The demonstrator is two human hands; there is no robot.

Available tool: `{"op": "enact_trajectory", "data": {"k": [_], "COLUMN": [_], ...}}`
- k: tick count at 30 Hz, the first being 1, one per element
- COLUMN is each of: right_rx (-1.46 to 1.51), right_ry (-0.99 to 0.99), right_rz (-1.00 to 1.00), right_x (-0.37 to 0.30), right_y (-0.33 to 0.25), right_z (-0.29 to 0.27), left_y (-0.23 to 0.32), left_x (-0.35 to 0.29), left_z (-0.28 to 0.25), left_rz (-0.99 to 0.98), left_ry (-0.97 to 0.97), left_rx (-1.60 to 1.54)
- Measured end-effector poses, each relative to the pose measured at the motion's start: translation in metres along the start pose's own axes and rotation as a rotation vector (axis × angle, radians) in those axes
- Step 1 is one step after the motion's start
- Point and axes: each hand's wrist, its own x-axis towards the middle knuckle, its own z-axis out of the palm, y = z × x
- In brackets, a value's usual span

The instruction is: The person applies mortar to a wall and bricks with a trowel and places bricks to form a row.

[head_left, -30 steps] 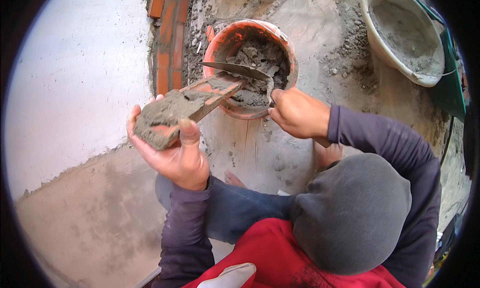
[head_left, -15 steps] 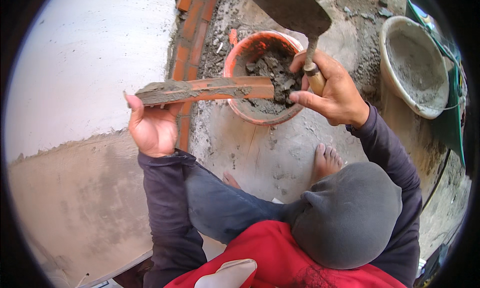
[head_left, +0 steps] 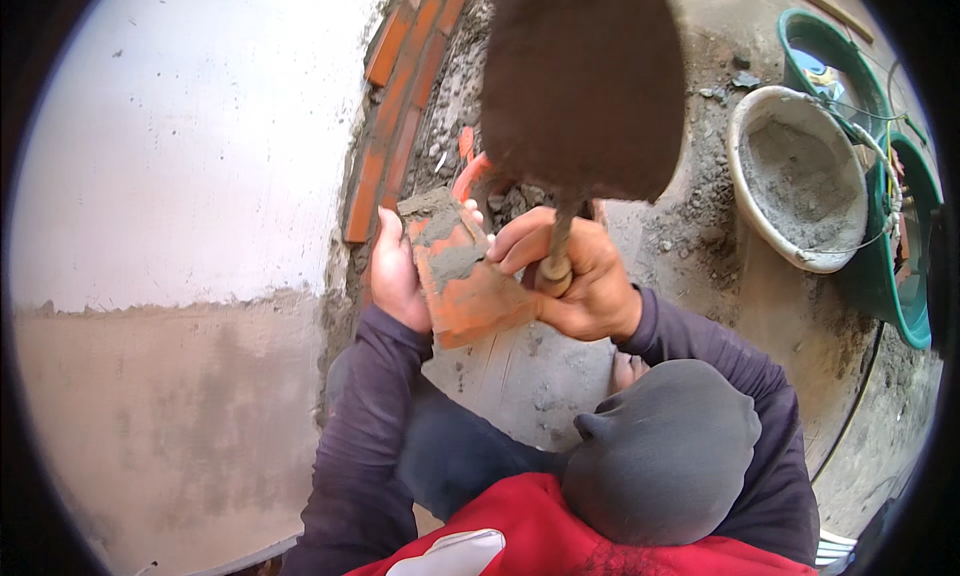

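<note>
Brick, reddish-orange and streaked with grey mortar, sits in mid-air in front of the person, tilted between the two hands and just on the near side of an orange bucket. It should handle as a stiff, fairly heavy piece for its thin shape, with no give under pressure; its corners are probably brittle and could chip if knocked. The mortar looks damp, so the smeared face is likely slick, and bare clay along the sides seems the safer place to take hold, with a palm beneath to bear the weight.

The left hand cups the brick along its left side, thumb raised at that edge and the palm turned inward; its fingers are only loosely curled and mostly hidden behind the brick, so I cannot tell how firmly they press. The right hand has its fingers bent round the handle of a trowel, closed on it, while the forefinger and thumb reach to the brick's right side and appear to touch it. The trowel's broad blade rises above that hand, pointing away from the body. Both forearms come up from below, the right one slanting in from the right, its elbow bent outward
</note>
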Motion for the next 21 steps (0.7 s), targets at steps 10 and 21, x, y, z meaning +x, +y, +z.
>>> {"op": "enact_trajectory", "data": {"k": [10,21], "right_rx": [-0.236,-0.711], "right_ry": [-0.135,-0.516], "right_rz": [0.019,0.487], "right_x": [0.007,-0.052], "right_y": [-0.012,-0.028], "right_z": [0.002,-0.030], "left_y": [-0.025,-0.032], "left_x": [-0.028,-0.055], "left_z": [0.017,0.005], "left_rz": [-0.096,-0.204], "left_ry": [-0.094,-0.060], "left_rx": [-0.144,-0.392]}}
